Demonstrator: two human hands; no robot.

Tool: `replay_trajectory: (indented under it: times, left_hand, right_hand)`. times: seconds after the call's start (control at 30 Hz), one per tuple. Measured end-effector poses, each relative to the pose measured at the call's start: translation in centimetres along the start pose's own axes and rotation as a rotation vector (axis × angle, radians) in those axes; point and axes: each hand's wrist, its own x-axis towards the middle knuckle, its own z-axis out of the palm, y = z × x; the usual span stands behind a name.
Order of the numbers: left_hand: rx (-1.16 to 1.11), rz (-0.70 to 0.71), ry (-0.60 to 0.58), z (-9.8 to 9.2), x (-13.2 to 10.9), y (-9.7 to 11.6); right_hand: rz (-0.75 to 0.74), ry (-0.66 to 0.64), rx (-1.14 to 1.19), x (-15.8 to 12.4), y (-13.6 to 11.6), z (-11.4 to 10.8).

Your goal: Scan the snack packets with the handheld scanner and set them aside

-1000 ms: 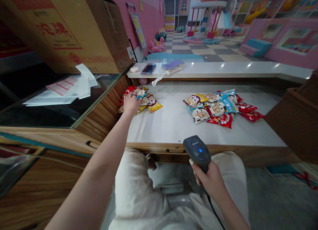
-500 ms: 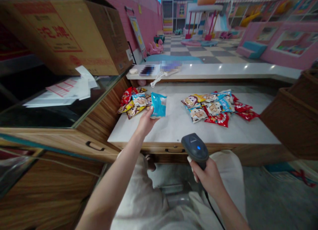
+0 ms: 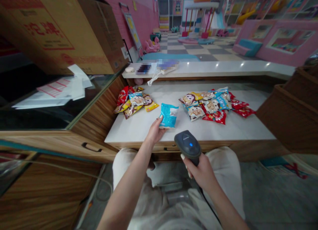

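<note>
My left hand (image 3: 156, 130) pinches a blue snack packet (image 3: 169, 116) by its lower left side, above the white desk top (image 3: 139, 129). The packet's back, with a pale label patch, faces me. In my right hand (image 3: 200, 168) is a black barcode scanner (image 3: 188, 145) with a lit blue light, its head tilted toward the packet and apart from it. A cable runs down from its handle. On the left of the desk lies a pile of yellow, red and blue snack packets (image 3: 135, 102). A second pile of snack packets (image 3: 211, 105) lies to the right.
A big cardboard box (image 3: 57, 34) and white papers (image 3: 54, 94) rest on the glass-topped counter at left. A raised white ledge (image 3: 211, 69) behind the desk holds blurred-out devices and a white cable (image 3: 154, 78). A brown woven basket (image 3: 280, 114) stands at right.
My left hand has moved right and nearer to me with the blue packet, away from the left pile toward the scanner. The view has shifted slightly. The scanner stays in my right hand.
</note>
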Motion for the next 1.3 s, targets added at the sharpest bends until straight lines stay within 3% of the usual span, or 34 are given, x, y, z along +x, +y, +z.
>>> replay_trajectory:
  times: [0.4, 0.87, 1.1, 1.2, 1.3]
  left_hand:
    - [0.032, -0.013, -0.013, 0.0, 0.1, 0.1]
    - [0.033, -0.013, -0.022, 0.2, 0.1, 0.1]
    - [0.048, 0.023, 0.023, 0.0, 0.0, -0.1]
    - [0.135, 0.091, 0.055, 0.9, 0.3, -0.3]
    - [0.345, 0.248, -0.028, 3.5, 1.5, -0.3]
  right_hand:
    - [-0.002, 0.052, 0.026, 0.9, -2.6, -1.1]
    - [-0.022, 0.038, 0.023, 0.7, -2.6, -1.3]
    - [-0.035, 0.046, 0.014, 0.2, -0.6, -1.7]
    - [-0.023, 0.071, 0.042, -0.1, 0.2, -2.3]
    - [0.008, 0.11, 0.069, -0.2, 0.4, -3.1]
